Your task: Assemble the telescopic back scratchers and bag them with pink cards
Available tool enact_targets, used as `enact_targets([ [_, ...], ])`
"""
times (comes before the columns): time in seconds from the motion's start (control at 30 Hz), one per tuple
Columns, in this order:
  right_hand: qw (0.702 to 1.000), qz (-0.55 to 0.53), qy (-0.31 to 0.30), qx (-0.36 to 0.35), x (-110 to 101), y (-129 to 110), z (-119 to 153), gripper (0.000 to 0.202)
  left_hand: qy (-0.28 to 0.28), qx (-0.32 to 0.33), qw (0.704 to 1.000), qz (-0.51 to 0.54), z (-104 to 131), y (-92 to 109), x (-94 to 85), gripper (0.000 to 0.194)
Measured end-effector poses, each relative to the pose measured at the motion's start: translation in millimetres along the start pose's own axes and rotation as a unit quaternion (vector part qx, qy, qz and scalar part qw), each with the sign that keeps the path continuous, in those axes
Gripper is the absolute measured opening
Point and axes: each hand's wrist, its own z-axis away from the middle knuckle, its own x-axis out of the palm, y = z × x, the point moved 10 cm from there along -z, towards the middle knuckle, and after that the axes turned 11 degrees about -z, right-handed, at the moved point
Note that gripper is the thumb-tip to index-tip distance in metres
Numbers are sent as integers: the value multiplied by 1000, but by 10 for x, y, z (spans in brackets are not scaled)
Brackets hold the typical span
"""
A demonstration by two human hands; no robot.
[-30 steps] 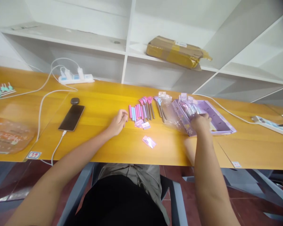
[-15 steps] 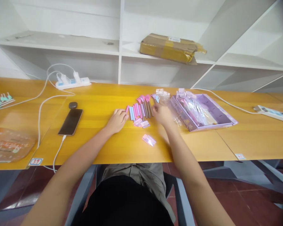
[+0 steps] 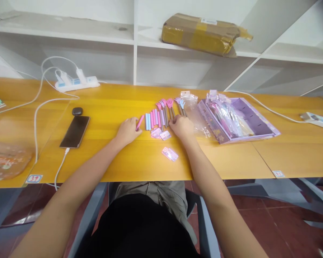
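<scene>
My left hand [image 3: 128, 131] is closed around a pink handle tube [image 3: 140, 122], which tilts up from the fingers. Beside it lies a row of blue [image 3: 148, 122], pink and purple handle tubes. Hand-shaped back scratcher heads on grey metal rods [image 3: 166, 117] lie to the right of the row. My right hand [image 3: 182, 126] is curled over the lower ends of the rightmost back scratchers [image 3: 182, 104], its fingertips pinched at a rod and partly hidden. Small printed cards [image 3: 170, 153] lie in front of the tubes, with more cards [image 3: 165, 135] touching the row.
Clear plastic bags [image 3: 195, 113] lie right of my right hand. A purple box [image 3: 258, 136] holds packed items. At left are a phone [image 3: 75, 132] on a cable, a small black case [image 3: 77, 111] and a power strip [image 3: 78, 83]. A taped carton [image 3: 199, 34] sits on the shelf.
My right hand has come down and left from its blurred motion to the lower ends of the rods. The pink tube in my left hand now leans more. The view has tilted down.
</scene>
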Motion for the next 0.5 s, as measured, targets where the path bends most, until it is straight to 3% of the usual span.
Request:
enact_targets([
  [0.13, 998, -48, 20, 34, -31, 119, -34, 26, -33, -34, 998, -29, 25, -18, -22, 22],
  [0.27, 970, -216, 100, 38, -165, 243, -56, 19, -80, -78, 993, -33, 71, -72, -26, 9],
  [0.4, 870, -454, 192, -7, -341, 310, -8, 26, -63, -80, 995, -3, 107, -64, -74, 10],
  [0.5, 793, -585, 166, -48, -328, 240, 18, 38, -25, -17, 999, 33, 130, 74, -121, 11],
])
